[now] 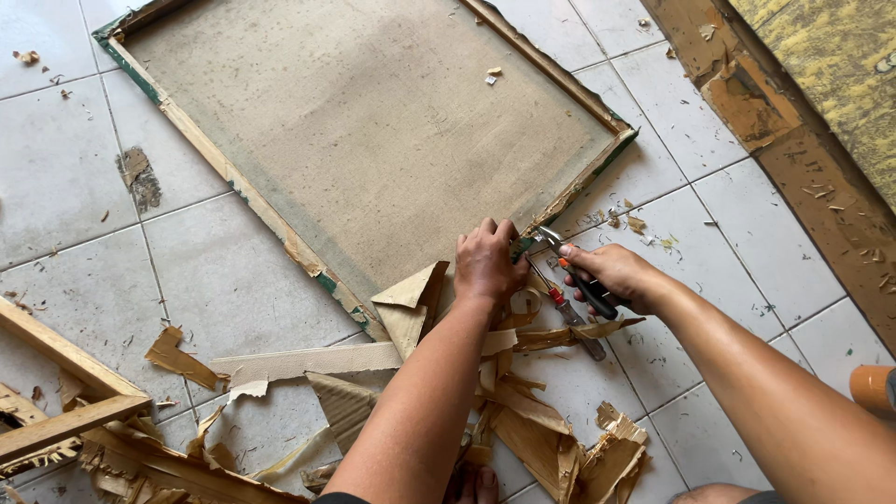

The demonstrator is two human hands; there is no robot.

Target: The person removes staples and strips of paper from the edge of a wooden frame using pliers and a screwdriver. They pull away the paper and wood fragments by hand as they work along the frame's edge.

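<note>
A stretched canvas lies face down on the tiled floor, its wooden frame showing green paint at the edges. My left hand presses on the frame's near corner, fingers curled over the wood. My right hand grips pliers with black and orange handles, their jaws touching that same corner. A red-handled screwdriver lies on the floor just under the pliers.
Torn brown canvas strips and scraps litter the tiles in front of me. Another wooden frame lies at the lower left. A worn wooden board runs along the right. An orange object sits at the right edge.
</note>
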